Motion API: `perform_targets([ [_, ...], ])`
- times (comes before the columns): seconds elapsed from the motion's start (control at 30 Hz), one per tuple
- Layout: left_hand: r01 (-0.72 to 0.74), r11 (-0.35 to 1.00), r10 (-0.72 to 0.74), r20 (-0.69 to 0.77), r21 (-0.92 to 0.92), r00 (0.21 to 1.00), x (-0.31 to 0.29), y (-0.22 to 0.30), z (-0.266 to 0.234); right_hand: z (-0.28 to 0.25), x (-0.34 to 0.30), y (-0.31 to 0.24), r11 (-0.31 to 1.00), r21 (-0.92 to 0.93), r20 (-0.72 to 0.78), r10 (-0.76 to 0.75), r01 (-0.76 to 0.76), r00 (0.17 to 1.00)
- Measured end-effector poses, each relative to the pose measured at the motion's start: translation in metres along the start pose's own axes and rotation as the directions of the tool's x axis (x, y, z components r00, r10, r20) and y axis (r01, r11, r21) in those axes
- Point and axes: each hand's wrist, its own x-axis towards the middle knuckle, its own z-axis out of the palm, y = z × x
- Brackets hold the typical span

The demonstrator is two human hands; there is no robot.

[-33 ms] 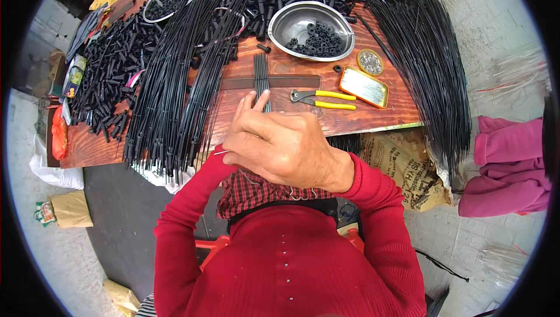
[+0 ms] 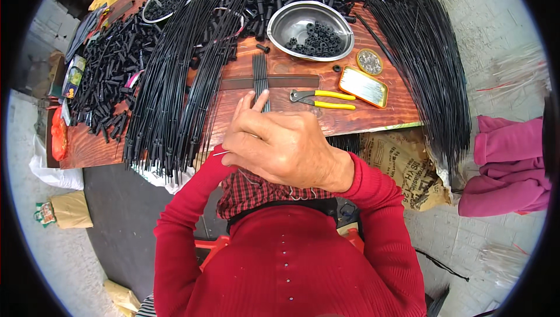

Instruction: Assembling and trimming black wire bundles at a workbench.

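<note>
My right hand (image 2: 286, 145) is closed in front of my body, just off the table's front edge. By its fingertips a thin silvery pin (image 2: 220, 153) pokes out to the left. Most of my left hand (image 2: 245, 105) is hidden behind the right one; only some fingers show above it. They bend against a flat bundle of thin dark rods (image 2: 260, 72), whose lower ends disappear behind my hands. Those rods cross over a long brown strip (image 2: 300, 80) on the wooden table (image 2: 373, 119).
Yellow-handled pincers (image 2: 326, 100), an open tin of pins (image 2: 364, 86) and a round tin (image 2: 370, 62) lie to the right. A steel bowl (image 2: 280, 35) holds small black rings. Long black rods (image 2: 169, 95) overhang the front edge at left, with more rods (image 2: 429, 54) at right. Black plastic pieces (image 2: 111, 72) are heaped left.
</note>
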Motion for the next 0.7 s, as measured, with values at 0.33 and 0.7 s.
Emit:
perform_targets([
  [0.33, 0.148, 0.989, -0.132, 0.33, -0.026, 0.935, 0.009, 0.019, -0.025, 0.004, 0.002, 0.0, 0.996, -0.054, 0.049, -0.067, 0.069, 0.997],
  [0.7, -0.278, 0.795, 0.049, 0.401, 0.539, 0.915, 0.009, 0.012, -0.021, 0.005, -0.002, 0.0, 0.979, -0.198, -0.012, -0.051, 0.047, 0.999],
])
